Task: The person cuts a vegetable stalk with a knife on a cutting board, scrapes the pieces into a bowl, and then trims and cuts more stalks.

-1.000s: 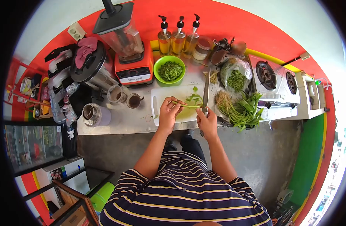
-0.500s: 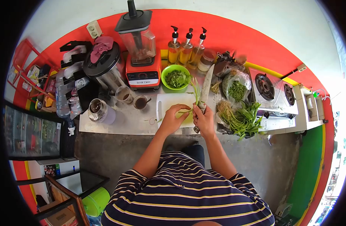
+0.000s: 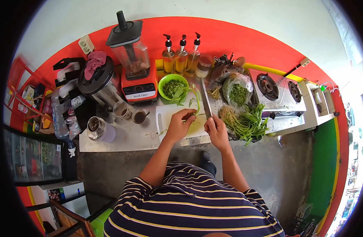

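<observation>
My left hand (image 3: 180,124) is closed on a green stem (image 3: 198,103) with leaves, which curves up above the white cutting board (image 3: 162,114). In my right hand (image 3: 216,131) is a long knife (image 3: 206,96), its blade pointing away from me just right of the stem. Behind the board stands a green bowl (image 3: 165,78) of cut leaves. A heap of leafy greens with roots (image 3: 248,122) lies to the right of my right hand, and a plastic bag of chopped greens (image 3: 238,93) is behind it.
A red blender (image 3: 139,85) stands at the back left, near a lidded steel container (image 3: 104,85) and a cup of dark drink (image 3: 139,116). Three pump bottles (image 3: 180,59) and a jar (image 3: 203,67) line the wall. The gas stove (image 3: 278,91) is at the right.
The view has shifted a little. The stem in my left hand now shows broad leaves and stands away from the knife; my right hand now has only the knife visibly in it.
</observation>
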{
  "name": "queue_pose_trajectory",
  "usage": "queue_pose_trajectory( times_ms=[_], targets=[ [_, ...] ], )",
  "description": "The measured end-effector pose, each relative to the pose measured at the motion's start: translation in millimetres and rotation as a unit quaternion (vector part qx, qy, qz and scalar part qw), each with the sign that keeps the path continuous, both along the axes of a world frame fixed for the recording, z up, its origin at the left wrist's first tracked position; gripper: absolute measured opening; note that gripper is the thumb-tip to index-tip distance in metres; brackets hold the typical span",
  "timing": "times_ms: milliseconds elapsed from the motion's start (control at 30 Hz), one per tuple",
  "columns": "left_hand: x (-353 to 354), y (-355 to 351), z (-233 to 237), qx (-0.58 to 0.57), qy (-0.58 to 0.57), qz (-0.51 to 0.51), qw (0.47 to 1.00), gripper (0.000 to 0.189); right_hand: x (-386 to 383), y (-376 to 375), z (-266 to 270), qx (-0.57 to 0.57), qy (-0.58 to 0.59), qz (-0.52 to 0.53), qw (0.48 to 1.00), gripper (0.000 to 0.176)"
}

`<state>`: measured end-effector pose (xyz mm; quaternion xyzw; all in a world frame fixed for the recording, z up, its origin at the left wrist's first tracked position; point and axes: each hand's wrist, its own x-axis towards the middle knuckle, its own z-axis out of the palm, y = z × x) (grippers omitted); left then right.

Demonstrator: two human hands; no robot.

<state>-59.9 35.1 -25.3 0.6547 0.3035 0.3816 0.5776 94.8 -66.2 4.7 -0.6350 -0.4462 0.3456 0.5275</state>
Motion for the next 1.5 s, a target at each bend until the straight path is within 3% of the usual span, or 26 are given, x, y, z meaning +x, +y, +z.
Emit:
queue_pose_trajectory(
  times_ms=[167, 367, 700, 800, 867, 1067, 1300, 1400, 1500],
  targets=[
    [8.7, 10.2, 12.0, 0.002, -0.025, -0.037, 0.999, 0.024, 10.0, -7.1, 18.3, -0.013, -0.038, 0.054, 0.998, 0.046],
    [-2.3, 2.7, 17.8, 0.023, -0.015, -0.080, 0.996, 0.025, 8.6, -2.2, 25.2, -0.003, 0.036, 0.089, 0.995, 0.057],
    [-40.8, -6.2, 23.9, 0.027, -0.010, -0.046, 0.999, 0.023, -17.4, 1.3, 25.2, 0.005, 0.065, 0.169, 0.983, 0.050],
    [-47.2, -8.0, 19.0, 0.017, -0.027, -0.043, 0.999, 0.021, -24.1, 1.7, 19.9, -0.003, 0.143, 0.172, 0.975, 0.048],
    [-49.8, -10.2, 17.5, 0.003, -0.035, -0.044, 0.998, 0.020, -26.6, 4.5, 12.4, 0.013, 0.066, 0.155, 0.986, 0.046],
    [-53.3, -16.9, -0.7, -0.063, -0.058, -0.037, 0.996, 0.020, -43.1, 6.6, -5.1, 0.062, -0.019, 0.083, 0.994, 0.036],
    [-54.5, -18.7, -12.8, -0.149, -0.083, -0.030, 0.985, 0.028, -53.0, 11.3, -19.3, 0.100, -0.174, -0.010, 0.980, 0.033],
    [-60.2, -19.1, -12.7, -0.159, -0.090, 0.036, 0.983, 0.027, -42.6, 18.0, -28.3, 0.000, -0.118, -0.095, 0.988, 0.037],
    [-73.4, -15.0, -10.4, -0.149, -0.111, 0.061, 0.981, 0.029, -32.5, 25.7, -58.1, -0.072, 0.135, -0.060, 0.986, 0.039]
  ],
)
